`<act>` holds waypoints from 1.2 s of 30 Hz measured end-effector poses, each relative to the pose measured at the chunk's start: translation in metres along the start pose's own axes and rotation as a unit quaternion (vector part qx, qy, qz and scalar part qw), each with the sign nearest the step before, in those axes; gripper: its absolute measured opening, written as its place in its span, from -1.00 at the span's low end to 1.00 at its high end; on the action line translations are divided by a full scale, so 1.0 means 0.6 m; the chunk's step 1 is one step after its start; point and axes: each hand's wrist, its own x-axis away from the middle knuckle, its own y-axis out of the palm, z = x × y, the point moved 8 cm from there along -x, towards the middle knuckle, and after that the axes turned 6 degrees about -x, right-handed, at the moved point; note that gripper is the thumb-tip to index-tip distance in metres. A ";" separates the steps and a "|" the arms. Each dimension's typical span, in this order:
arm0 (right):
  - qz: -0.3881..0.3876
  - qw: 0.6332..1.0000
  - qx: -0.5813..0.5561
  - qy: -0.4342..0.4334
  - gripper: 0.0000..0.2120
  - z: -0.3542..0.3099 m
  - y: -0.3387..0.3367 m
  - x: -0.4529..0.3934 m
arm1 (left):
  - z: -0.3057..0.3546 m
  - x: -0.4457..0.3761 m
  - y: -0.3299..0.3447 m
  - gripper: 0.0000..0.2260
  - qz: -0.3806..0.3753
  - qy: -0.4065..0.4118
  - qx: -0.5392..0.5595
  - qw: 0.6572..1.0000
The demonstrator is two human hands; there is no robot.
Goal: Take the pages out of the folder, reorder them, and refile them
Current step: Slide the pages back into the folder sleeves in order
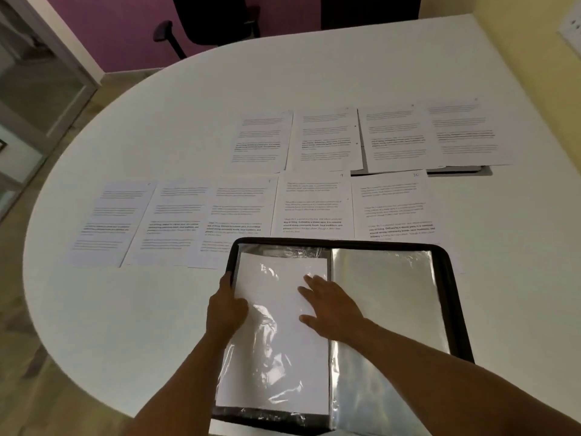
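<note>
An open black folder (452, 278) with clear plastic sleeves lies at the table's near edge. A white page (283, 357) lies blank side up in its left sleeve. My left hand (224, 313) grips the left edge of that sleeve and page. My right hand (330, 305) lies flat on the page with fingers straight. The right sleeve (383, 294) looks empty. Several printed pages are laid out in two rows beyond the folder: a near row (311, 209) and a far row (396, 136).
The white rounded table (157, 309) ends close on the left and near side. A dark flat object (456, 169) peeks from under the far-row pages. A black office chair (207, 23) stands beyond the far edge. A yellow wall is at right.
</note>
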 end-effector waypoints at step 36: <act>0.221 0.871 -0.364 0.244 -0.60 0.150 -0.336 -0.535 | 0.282 -0.579 -0.129 -0.34 0.098 0.038 -0.018 0.994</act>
